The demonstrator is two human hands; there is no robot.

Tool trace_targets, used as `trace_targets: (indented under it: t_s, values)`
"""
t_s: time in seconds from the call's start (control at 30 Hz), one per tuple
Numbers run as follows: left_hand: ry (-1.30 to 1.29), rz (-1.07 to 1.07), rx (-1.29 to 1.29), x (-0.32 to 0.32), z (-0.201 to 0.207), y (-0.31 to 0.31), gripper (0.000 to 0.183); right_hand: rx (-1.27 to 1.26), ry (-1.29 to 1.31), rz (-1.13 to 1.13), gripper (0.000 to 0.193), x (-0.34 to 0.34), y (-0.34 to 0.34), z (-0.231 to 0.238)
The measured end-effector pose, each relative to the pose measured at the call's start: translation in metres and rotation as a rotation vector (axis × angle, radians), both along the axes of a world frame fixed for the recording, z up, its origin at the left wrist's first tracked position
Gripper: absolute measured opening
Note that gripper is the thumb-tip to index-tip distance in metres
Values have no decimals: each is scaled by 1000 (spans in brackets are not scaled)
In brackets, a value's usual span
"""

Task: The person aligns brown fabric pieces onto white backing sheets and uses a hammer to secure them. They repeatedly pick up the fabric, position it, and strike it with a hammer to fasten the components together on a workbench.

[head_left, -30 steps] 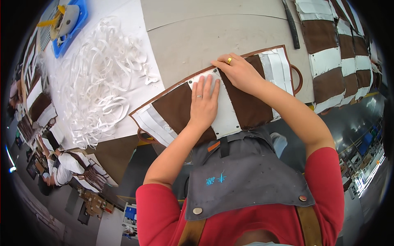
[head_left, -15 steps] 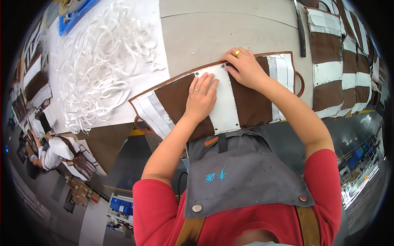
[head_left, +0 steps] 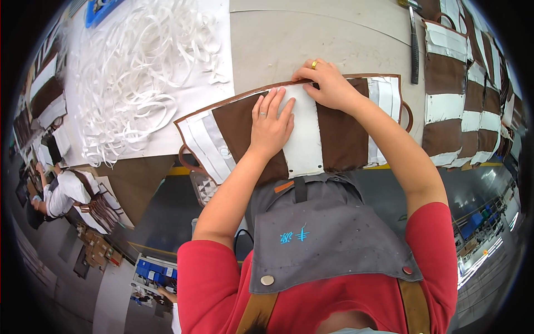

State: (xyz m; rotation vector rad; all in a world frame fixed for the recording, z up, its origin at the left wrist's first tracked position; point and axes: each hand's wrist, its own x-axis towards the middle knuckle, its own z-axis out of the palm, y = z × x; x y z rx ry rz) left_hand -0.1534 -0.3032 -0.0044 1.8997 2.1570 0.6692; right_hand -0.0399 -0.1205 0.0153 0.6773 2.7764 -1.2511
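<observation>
A brown and white bag panel (head_left: 303,139) with brown binding along its far edge lies in front of me, its near part at the table's front edge. Brown loop handles (head_left: 408,117) show at its ends. My left hand (head_left: 271,128) rests flat on the panel, left of the middle, fingers stretched toward the bound edge and slightly apart. At that edge, just right of the left fingertips, my right hand (head_left: 328,86) is closed on the panel, with fingers curled over the binding and thumb on the near side. Small dark rivets dot the white middle strip's near end.
A loose heap of white ribbon strips (head_left: 133,83) covers white sheeting on the left, with a blue tray (head_left: 100,12) beyond. A dark-handled tool (head_left: 414,53) lies at the far right, beside stacked brown and white panels (head_left: 445,106). Another person (head_left: 69,192) works at far left.
My right hand has shifted slightly left along the bound edge, its fingers curling further over it. My left hand has slid a little left and up, covering a rivet. The view has shifted slightly.
</observation>
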Motion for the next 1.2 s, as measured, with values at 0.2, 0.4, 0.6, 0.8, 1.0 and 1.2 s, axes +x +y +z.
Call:
trace_targets:
  t_s: [0.2, 0.4, 0.6, 0.8, 1.0, 1.2]
  values:
    - [-7, 17, 19, 1, 1, 1, 38, 188, -11, 78, 17, 8, 7, 7]
    - [-78, 3, 30, -5, -7, -6, 40, 190, 10, 63, 23, 1, -2, 15]
    - [97, 175, -55, -15, 6, -24, 48, 75, 183, 83, 37, -33, -32, 0]
    - [53, 202, -92, -18, 4, -26, 50, 404, 125, 190, 35, -36, -48, 1]
    - [6, 244, -120, -35, 18, -47, 49, 316, 185, 157, 30, -46, -51, 1]
    - [140, 331, -152, -48, 16, -65, 50, 239, 378, 108, 24, -66, -69, -5]
